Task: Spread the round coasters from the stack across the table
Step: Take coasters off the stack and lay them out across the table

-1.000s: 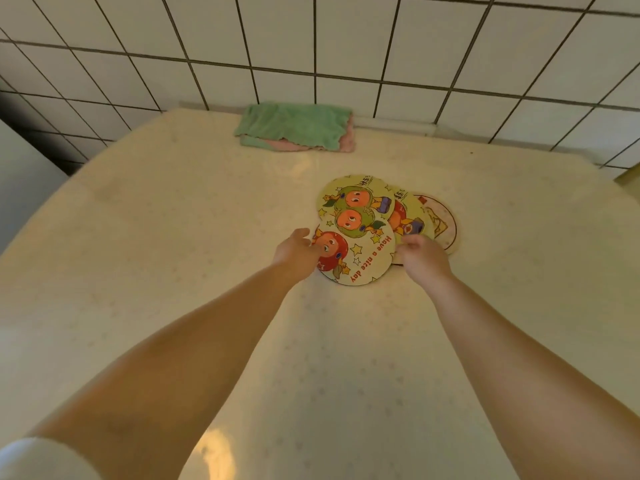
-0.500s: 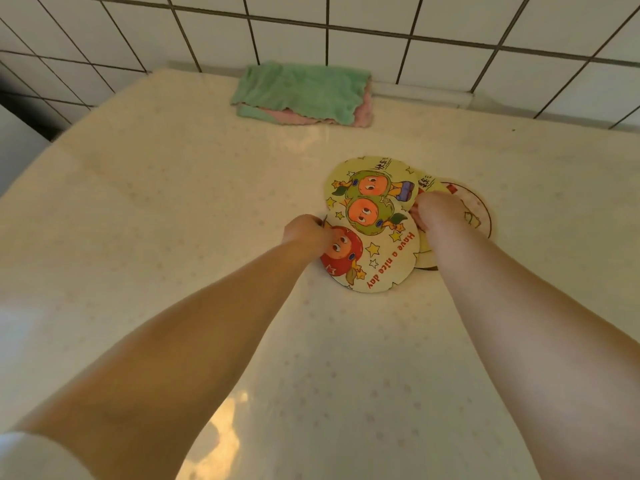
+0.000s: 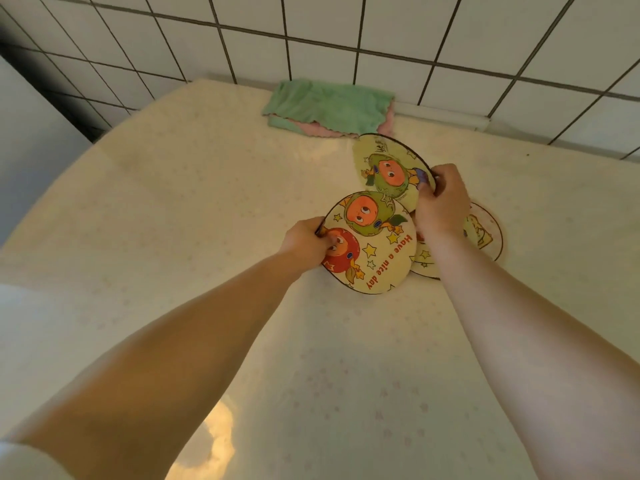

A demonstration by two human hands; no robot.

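As seen from the head view, findings follow.
Location: coasters overlap in a loose cluster at the far middle of the table (image 3: pixel 173 209), near a green cloth (image 3: pixel 329 107).
Left hand (image 3: pixel 304 242): fingers pinch the left rim of the front coaster (image 3: pixel 377 251).
Right hand (image 3: pixel 441 202): fingers pinch the right rim of the rear coaster (image 3: pixel 388 168), apparently lifted.
Remaining coasters (image 3: pixel 485 233): flat, partly covered.
Handling, judged: thin, light, stiff discs; likely slippery when stacked; take by the rim.
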